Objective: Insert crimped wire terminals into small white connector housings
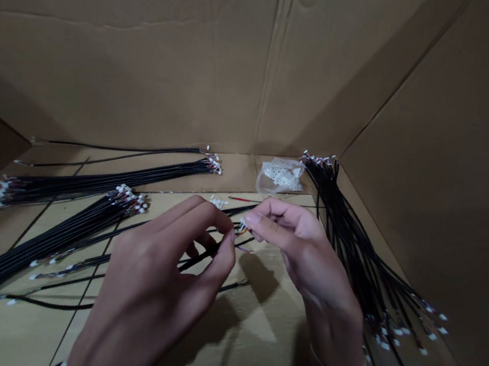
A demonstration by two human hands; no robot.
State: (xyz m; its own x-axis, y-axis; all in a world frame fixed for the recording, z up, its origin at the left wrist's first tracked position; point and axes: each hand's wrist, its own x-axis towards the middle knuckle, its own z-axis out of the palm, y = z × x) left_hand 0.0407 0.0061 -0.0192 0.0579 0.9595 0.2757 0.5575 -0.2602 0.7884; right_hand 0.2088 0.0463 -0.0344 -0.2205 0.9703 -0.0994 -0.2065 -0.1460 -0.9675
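Note:
In the middle of the head view, my left hand (157, 281) has thumb and index finger pinched on the thin coloured wires at the end of a black cable (198, 259). Close against it, my right hand (297, 245) pinches a small white connector (242, 224), from which orange and other coloured wires run toward the left fingertips. The fingers partly cover the connector, and how far the wires go into it cannot be made out. Beneath the hands lie more loose black cables (234, 285), some with bare wire ends.
Cardboard walls stand at the back and sides. On the left lie a tied cable bundle (46, 247) and another bundle (123, 180); a third bundle (352, 238) is on the right. Behind the hands are a clear bag of white connectors (280, 176), loose connectors (217, 201) and a thin red item (242, 199).

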